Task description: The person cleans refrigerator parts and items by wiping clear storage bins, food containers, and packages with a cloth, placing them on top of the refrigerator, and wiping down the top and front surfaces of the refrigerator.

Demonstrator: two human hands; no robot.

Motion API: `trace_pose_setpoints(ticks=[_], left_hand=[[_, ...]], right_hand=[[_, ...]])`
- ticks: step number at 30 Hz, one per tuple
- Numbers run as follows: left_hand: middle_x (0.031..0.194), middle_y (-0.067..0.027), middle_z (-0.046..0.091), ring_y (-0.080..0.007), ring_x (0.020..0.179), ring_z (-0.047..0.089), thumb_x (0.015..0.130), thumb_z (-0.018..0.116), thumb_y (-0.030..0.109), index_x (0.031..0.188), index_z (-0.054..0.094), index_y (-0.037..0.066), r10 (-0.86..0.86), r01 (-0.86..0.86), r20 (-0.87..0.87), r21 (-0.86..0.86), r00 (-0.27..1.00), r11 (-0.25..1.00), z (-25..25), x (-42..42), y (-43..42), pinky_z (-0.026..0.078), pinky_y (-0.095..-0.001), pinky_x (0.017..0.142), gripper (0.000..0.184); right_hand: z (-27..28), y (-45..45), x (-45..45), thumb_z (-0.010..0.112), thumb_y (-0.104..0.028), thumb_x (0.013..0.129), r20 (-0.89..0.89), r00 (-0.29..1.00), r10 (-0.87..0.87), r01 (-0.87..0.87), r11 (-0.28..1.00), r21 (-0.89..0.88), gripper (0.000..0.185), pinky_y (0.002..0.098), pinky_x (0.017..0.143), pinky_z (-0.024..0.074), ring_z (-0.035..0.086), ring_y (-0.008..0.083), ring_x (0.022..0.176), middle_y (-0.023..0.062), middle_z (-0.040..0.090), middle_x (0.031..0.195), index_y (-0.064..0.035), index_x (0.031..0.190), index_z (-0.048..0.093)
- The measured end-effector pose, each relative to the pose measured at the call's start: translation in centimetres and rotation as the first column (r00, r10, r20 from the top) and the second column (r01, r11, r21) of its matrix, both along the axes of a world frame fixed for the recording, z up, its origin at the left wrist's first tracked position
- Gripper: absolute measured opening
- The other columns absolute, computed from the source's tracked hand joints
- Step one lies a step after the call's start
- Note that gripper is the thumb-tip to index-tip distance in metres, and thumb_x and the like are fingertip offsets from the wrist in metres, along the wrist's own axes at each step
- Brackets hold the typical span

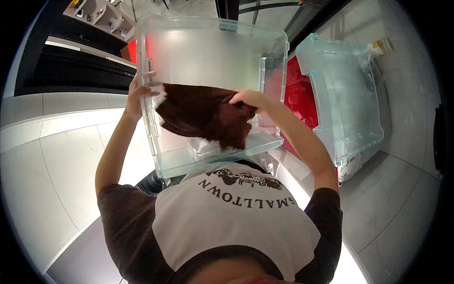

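A large clear plastic storage bin point(208, 26) is in front of my body, its open side facing me. My left hand point(138, 93) is closed over the bin's left rim, fingertips curling inside. My right hand point(248, 98) pinches the upper right part of a dark brown piece of furry hide point(198, 109) with ragged, whitish edges. The hide hangs inside the bin, its left end close to my left fingers. Below it, a whitish object point(201, 147) lies in the bin, partly covered; I cannot make out what it is.
A second clear plastic bin point(350, 94) stands at the right beside a red surface point(302, 99). A small jar-like container point(380, 46) is behind it. Shelves point(106, 19) with small items are at the upper left. Pale tiles point(66, 156) cover the floor.
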State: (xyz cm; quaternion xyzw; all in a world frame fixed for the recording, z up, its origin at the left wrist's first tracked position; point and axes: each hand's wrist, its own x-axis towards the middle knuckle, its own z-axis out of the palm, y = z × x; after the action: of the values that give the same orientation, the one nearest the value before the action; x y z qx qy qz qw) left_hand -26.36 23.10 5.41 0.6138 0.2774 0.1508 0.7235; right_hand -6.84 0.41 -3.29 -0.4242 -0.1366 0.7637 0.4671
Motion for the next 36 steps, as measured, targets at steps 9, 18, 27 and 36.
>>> trace_pose_setpoints(ticks=[9, 18, 27, 36], left_hand=[[0.112, -0.0153, 0.040, -0.0283, 0.096, 0.047, 0.057, 0.053, 0.024, 0.124, 0.021, 0.000, -0.044, 0.045, -0.053, 0.017, 0.998, 0.999, -1.6, -0.3, 0.9, 0.043, -0.0386, 0.076, 0.078], [0.111, -0.0151, 0.040, -0.0277, 0.094, 0.048, 0.058, 0.052, 0.024, 0.124, 0.021, 0.000, 0.002, -0.004, -0.067, -0.028, 0.998, 1.000, -2.1, -0.4, 1.2, 0.045, -0.0374, 0.074, 0.077], [0.111, -0.0148, 0.041, -0.0254, 0.093, 0.049, 0.061, 0.055, 0.034, 0.122, 0.027, 0.000, -0.020, 0.026, -0.097, 0.056, 0.995, 0.998, -2.1, -0.1, 1.1, 0.045, -0.0366, 0.073, 0.076], [0.110, -0.0148, 0.040, -0.0252, 0.094, 0.047, 0.058, 0.054, 0.027, 0.121, 0.028, 0.000, 0.007, -0.003, -0.126, 0.033, 0.992, 0.999, -1.0, 0.3, 0.4, 0.043, -0.0373, 0.074, 0.074]], right_hand=[[-1.9, -2.9, 2.2, 0.059, -0.010, 0.069, 0.287, 0.952, -0.105, 0.181, 0.950, -0.255, 0.027, 0.0278, 0.061, 0.0475, 0.058, 0.0182, 0.069, 0.0125, 0.059, 0.082, 0.0040, 0.092, 0.054], [-2.4, -5.5, -0.6, 0.054, -0.018, 0.079, 0.556, 0.782, -0.283, 0.335, 0.942, 0.008, 0.034, 0.0287, 0.078, 0.0388, 0.050, 0.0144, 0.087, 0.0075, 0.055, 0.091, -0.0046, 0.108, 0.044], [2.2, 1.7, -8.8, 0.046, -0.022, 0.082, 0.541, 0.699, -0.467, 0.352, 0.884, 0.308, 0.036, 0.0332, 0.079, 0.0380, 0.049, 0.0257, 0.081, 0.0150, 0.046, 0.081, -0.0049, 0.107, 0.026], [5.1, 2.7, -7.6, 0.054, -0.026, 0.075, 0.581, 0.764, -0.280, 0.223, 0.960, 0.169, 0.048, 0.0283, 0.061, 0.0486, 0.056, 0.0217, 0.075, 0.0159, 0.055, 0.083, 0.0025, 0.108, 0.034]])
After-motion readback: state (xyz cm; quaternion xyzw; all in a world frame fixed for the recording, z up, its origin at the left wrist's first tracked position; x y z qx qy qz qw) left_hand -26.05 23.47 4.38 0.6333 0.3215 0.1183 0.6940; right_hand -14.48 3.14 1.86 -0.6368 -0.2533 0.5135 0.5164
